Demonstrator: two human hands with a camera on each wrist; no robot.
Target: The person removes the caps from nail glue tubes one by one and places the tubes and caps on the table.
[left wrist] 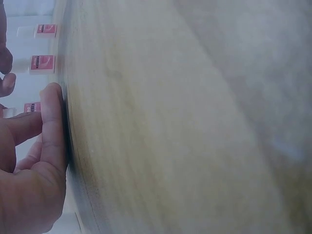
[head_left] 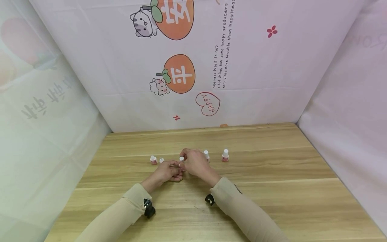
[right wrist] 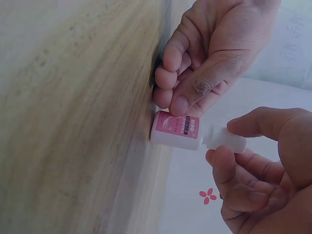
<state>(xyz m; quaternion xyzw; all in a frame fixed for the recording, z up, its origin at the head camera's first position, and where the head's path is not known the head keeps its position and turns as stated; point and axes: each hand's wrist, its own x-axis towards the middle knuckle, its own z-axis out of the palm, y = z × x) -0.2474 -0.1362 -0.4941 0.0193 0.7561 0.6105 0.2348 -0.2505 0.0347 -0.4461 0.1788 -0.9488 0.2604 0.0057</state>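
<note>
A small white nail glue bottle (right wrist: 170, 139) with a pink label stands on the wooden table between my hands. My left hand (head_left: 165, 172) holds its body low down, thumb against the label and the other fingers behind. On its white cap (right wrist: 234, 141), the thumb and fingers of my right hand (head_left: 195, 163) pinch from both sides. In the head view only the cap's top shows clearly, the hands hiding most of the bottle.
Two similar bottles with shorter tops, one at the far left (head_left: 153, 160) and one (head_left: 161, 160) beside my left hand, stand on the table (head_left: 272, 188). Right of my right hand are two capped bottles (head_left: 206, 155) (head_left: 225, 156). Printed white cloth (head_left: 248, 84) walls the back and sides.
</note>
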